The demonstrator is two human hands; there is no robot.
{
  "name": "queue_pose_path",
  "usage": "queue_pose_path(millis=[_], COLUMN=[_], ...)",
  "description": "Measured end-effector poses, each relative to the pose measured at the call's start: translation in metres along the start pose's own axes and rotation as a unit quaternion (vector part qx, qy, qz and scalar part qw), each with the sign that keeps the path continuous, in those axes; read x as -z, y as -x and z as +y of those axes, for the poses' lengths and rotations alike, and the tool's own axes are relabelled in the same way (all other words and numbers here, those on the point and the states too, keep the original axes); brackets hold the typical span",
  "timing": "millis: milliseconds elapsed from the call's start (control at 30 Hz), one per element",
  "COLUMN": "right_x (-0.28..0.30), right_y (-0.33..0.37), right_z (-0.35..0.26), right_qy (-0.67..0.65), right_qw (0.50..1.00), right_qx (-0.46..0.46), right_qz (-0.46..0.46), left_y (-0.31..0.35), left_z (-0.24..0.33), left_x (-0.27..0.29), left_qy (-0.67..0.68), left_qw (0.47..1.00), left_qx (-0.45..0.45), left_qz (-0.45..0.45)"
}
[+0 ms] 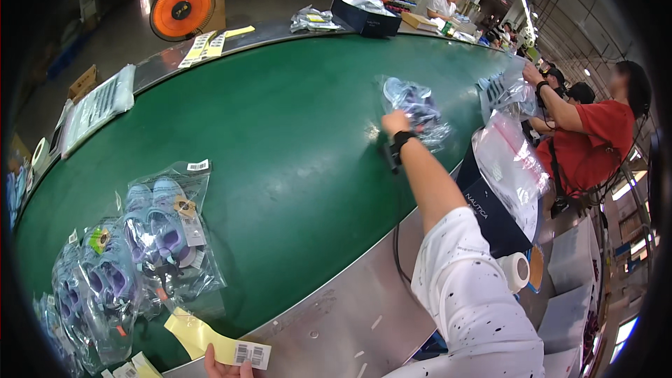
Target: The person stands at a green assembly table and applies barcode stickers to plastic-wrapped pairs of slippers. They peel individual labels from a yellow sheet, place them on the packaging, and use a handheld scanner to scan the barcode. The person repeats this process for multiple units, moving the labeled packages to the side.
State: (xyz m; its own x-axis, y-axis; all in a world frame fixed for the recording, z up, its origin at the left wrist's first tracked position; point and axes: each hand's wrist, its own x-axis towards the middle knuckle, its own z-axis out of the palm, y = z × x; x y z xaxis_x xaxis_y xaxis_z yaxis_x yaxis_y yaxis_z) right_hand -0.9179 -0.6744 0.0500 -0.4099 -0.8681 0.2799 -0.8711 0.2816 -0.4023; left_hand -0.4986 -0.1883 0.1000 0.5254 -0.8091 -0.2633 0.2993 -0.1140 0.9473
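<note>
Stretched far out over the green belt point(280, 133), my right hand point(397, 122) is closed at the near edge of a clear plastic bag of light blue shoes point(418, 103); its fingertips are partly hidden. A black band circles that wrist. At the lower edge, my left hand point(227, 369) pinches a yellow backing strip point(203, 339) that bears white barcode labels point(252, 355). Just beyond it, a bagged pair of light blue clogs point(161, 227) lies on the belt with a barcode sticker on its bag. More bagged clogs point(105, 273) sit left of that pair.
To the right stands a dark blue box point(490, 213) with clear plastic bags point(511, 161) on top. A person in red point(602, 133) handles another bagged item point(507, 91). Label sheets point(203, 47) and a dark box point(367, 17) line the far edge, near an orange fan point(182, 10).
</note>
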Motion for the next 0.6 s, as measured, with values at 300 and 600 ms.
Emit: queue_pose_path(millis=[300, 600], right_x=[0.045, 0.103], right_y=[0.304, 0.418], right_z=[-0.193, -0.188], right_qy=[-0.351, -0.361], right_qw=[0.732, 0.629], right_qx=[0.492, 0.502], right_qz=[-0.315, -0.472], left_y=[-0.003, -0.002], left_z=[-0.017, -0.031], left_x=[-0.001, 0.016], left_qy=[0.061, 0.019], left_qw=[0.997, 0.999], left_qx=[-0.028, -0.025], left_qz=[0.032, 0.013])
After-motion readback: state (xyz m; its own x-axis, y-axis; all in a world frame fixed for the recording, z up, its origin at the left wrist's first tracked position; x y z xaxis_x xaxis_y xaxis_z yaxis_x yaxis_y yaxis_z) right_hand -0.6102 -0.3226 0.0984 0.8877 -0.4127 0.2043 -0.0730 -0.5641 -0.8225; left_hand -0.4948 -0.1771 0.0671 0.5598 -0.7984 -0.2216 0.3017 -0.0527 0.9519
